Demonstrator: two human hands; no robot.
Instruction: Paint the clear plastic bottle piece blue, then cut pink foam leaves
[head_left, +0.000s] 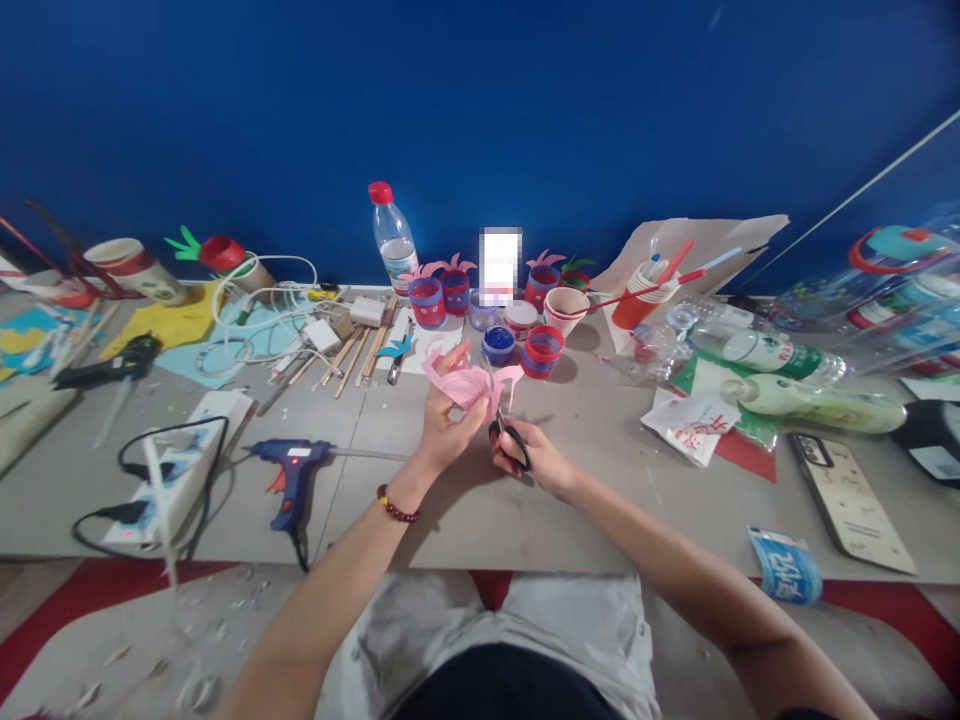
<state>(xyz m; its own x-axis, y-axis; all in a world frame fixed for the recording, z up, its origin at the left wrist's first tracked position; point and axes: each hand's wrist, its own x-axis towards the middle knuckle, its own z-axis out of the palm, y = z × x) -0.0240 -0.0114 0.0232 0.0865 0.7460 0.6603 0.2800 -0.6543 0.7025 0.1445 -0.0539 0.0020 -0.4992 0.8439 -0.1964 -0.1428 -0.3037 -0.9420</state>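
Note:
My left hand [444, 415] pinches a piece of pink paper [466, 385] with curled, cut strips, held above the table. My right hand [541, 458] is closed round the black handles of a pair of scissors [516, 448]. The scissor blades point up and away from me, against the right part of the paper. Just beyond the hands stand a jar of blue paint [499, 343] and a red and purple painted cup [544, 350]. Behind them are more painted cups [427, 302] with pink paper leaves on top.
A blue glue gun [294, 475] and a power strip [184, 465] lie to the left, near cables and wooden sticks [349, 355]. A water bottle [394, 240] stands at the back. Plastic bottles [787, 355] and a phone [851, 500] lie on the right.

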